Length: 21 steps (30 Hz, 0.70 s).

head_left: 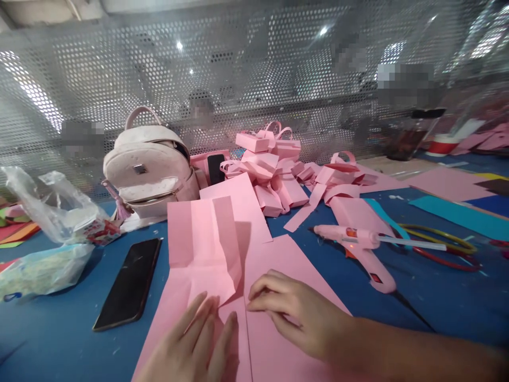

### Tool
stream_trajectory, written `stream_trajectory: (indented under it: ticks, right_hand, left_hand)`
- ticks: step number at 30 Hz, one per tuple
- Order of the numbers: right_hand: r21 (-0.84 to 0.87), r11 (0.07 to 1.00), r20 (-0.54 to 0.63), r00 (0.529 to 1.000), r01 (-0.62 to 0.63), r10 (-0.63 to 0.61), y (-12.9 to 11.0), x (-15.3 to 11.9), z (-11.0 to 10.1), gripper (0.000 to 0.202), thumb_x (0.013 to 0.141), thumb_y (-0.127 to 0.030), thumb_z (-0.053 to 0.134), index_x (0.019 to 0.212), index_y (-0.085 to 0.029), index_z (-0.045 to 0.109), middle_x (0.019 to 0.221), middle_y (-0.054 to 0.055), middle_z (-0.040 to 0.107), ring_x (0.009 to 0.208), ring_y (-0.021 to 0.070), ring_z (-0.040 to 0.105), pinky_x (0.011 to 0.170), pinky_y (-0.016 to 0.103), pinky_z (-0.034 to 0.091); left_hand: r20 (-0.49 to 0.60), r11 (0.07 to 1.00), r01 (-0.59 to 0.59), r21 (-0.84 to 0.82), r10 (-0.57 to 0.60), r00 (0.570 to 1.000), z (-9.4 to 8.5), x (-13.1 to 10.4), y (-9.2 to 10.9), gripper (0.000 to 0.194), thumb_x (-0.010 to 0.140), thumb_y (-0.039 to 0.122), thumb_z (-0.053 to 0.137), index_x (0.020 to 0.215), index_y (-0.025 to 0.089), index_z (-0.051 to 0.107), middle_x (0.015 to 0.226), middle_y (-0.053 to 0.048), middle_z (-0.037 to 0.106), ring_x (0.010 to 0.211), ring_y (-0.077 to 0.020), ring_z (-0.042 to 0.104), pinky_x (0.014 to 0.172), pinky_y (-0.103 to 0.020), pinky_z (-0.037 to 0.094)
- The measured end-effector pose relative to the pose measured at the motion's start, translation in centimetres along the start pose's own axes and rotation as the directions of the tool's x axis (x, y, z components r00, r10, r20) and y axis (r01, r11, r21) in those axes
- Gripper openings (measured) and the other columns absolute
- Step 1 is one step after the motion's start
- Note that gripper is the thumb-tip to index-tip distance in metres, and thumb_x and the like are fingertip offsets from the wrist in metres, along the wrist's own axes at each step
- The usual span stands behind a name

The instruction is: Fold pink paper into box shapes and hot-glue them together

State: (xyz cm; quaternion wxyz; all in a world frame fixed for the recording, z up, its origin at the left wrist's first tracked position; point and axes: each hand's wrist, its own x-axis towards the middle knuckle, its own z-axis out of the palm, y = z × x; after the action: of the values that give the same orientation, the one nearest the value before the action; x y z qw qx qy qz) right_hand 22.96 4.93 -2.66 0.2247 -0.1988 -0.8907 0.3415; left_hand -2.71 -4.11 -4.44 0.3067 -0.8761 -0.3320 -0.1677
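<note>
A creased sheet of pink paper is folded up at its far end and stands partly upright in front of me. My left hand lies on its near part, fingers stretched out and pressing down. Larger flat pink sheets lie beneath and to the right. My right hand rests over them with curled fingers drawn together, the tips close to a sheet's edge; whatever they hold, if anything, is hidden. A pink glue gun with a clear glue stick lies to the right of my right hand.
Folded pink paper bags are heaped at the back. A pale backpack stands left of them, with a black phone nearer me. Plastic bags lie far left. Turquoise paper strips and a dark drink cup are right.
</note>
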Motion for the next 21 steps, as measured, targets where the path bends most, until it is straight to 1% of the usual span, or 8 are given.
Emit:
stream_trajectory:
  ticks: [2,4,6,10,12,14,17,21]
  right_hand:
    - [-0.018,1.000,0.002,1.000,0.016,-0.016,-0.1,0.1,-0.1,0.049,0.088,0.001,0.046,0.121,-0.021,0.073,0.116,0.009,0.069,0.109,0.0209,0.063,0.093,0.032,0.052]
    - [-0.028,0.999,0.012,0.999,0.030,-0.030,-0.2,0.1,-0.2,0.049,0.089,0.000,0.045,0.123,-0.022,0.072,0.116,0.009,0.069,0.108,0.0213,0.063,0.093,0.033,0.053]
    - [-0.036,0.999,0.021,0.999,0.041,-0.040,-0.3,0.1,-0.2,0.049,0.090,-0.001,0.046,0.125,-0.023,0.072,0.116,0.009,0.069,0.108,0.0214,0.063,0.093,0.033,0.053]
    - [-0.041,0.998,0.027,0.999,0.042,-0.041,-0.5,0.0,-0.3,0.049,0.090,-0.001,0.046,0.125,-0.024,0.072,0.118,0.009,0.070,0.110,0.0215,0.063,0.095,0.034,0.052]
    - [-0.042,0.998,0.032,0.999,0.037,-0.035,-0.6,0.0,-0.4,0.047,0.090,-0.002,0.046,0.123,-0.024,0.072,0.117,0.009,0.070,0.109,0.0217,0.063,0.095,0.034,0.053]
    - [-0.045,0.998,0.029,0.999,0.035,-0.033,-0.7,-0.1,-0.4,0.046,0.090,-0.002,0.046,0.121,-0.023,0.073,0.115,0.009,0.071,0.107,0.0218,0.064,0.093,0.034,0.053]
    - [-0.043,0.999,0.002,1.000,0.023,-0.023,-0.7,-0.1,-0.4,0.044,0.088,0.000,0.046,0.115,-0.019,0.074,0.107,0.008,0.072,0.102,0.0209,0.065,0.088,0.032,0.054]
    - [-0.035,0.999,-0.035,0.999,0.009,-0.010,-0.6,0.0,-0.4,0.043,0.085,0.003,0.045,0.108,-0.017,0.075,0.101,0.007,0.074,0.098,0.0198,0.065,0.087,0.030,0.053]
  left_hand:
    - [-0.009,0.998,0.043,-0.045,-0.043,0.999,0.0,0.3,-0.3,0.039,0.105,0.035,0.042,0.125,0.011,0.066,0.098,-0.010,0.082,0.102,-0.0249,0.076,0.127,-0.047,0.023]
    - [0.025,0.997,0.054,-0.052,-0.053,0.998,-0.3,0.4,-0.5,0.046,0.108,0.034,0.033,0.131,0.008,0.064,0.104,-0.012,0.081,0.107,-0.0246,0.075,0.128,-0.049,0.018]
    - [0.083,1.000,0.005,-0.010,-0.005,0.997,-0.7,0.6,-0.9,0.049,0.108,0.029,0.028,0.138,0.007,0.059,0.112,-0.013,0.080,0.111,-0.0252,0.073,0.129,-0.053,0.012]
    - [0.146,0.993,-0.099,0.057,0.090,0.985,-1.4,1.4,-1.4,0.051,0.107,0.043,0.036,0.139,0.012,0.060,0.120,-0.013,0.077,0.118,-0.0270,0.069,0.128,-0.055,0.004]
    - [0.121,0.994,-0.108,0.034,0.103,0.987,-1.2,1.7,-1.2,0.050,0.106,0.049,0.041,0.132,0.014,0.065,0.119,-0.012,0.077,0.119,-0.0256,0.069,0.129,-0.050,0.007]
    - [0.062,0.998,-0.055,-0.018,0.056,0.996,-0.8,1.8,-0.9,0.046,0.105,0.048,0.045,0.124,0.014,0.070,0.117,-0.012,0.078,0.119,-0.0248,0.069,0.129,-0.048,0.012]
    - [0.009,0.996,0.013,-0.092,-0.012,1.000,-0.1,1.6,-0.5,0.033,0.106,0.026,0.045,0.120,0.011,0.071,0.116,-0.010,0.079,0.118,-0.0220,0.070,0.129,-0.043,0.021]
    - [0.055,0.994,-0.061,-0.087,0.066,0.996,0.2,1.3,-1.2,0.037,0.101,0.009,0.041,0.127,0.009,0.068,0.124,-0.009,0.077,0.120,-0.0218,0.070,0.119,-0.038,0.041]
